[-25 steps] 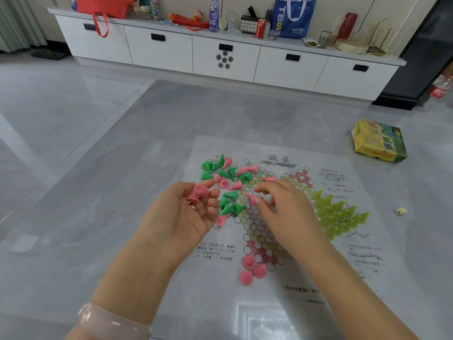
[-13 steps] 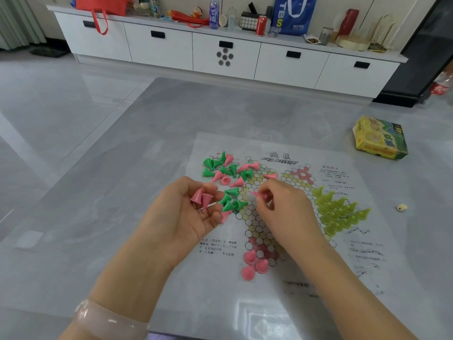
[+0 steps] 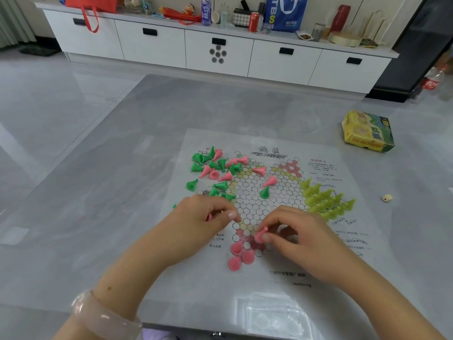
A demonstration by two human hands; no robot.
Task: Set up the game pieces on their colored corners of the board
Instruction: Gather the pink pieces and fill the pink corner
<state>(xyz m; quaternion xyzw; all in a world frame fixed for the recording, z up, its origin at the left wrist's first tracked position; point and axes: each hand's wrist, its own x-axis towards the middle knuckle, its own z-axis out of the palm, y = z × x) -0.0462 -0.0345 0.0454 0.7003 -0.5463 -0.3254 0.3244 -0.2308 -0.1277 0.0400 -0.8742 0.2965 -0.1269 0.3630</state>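
Observation:
A paper board [image 3: 255, 278] with a honeycomb star lies on the grey table. My right hand [image 3: 296, 239] pinches a pink cone piece [image 3: 260, 235] just above the board's near pink corner, where three pink pieces [image 3: 241, 256] stand. My left hand [image 3: 196, 224] is curled, palm down, holding pink pieces; only a sliver of pink shows under the fingers. Loose green and pink cones [image 3: 218, 168] lie mixed at the board's far left. Yellow-green cones [image 3: 326, 200] stand in rows on the right corner.
A yellow game box [image 3: 367, 131] sits at the table's far right, and a small pale object [image 3: 386, 198] lies nearer. A white cabinet [image 3: 218, 52] with bags, bottles and a can on top runs along the back wall.
Both hands came toward me, from the loose pile down to the near pink corner. My left hand turned palm down, hiding its pink pieces. My right hand carried one pink cone along.

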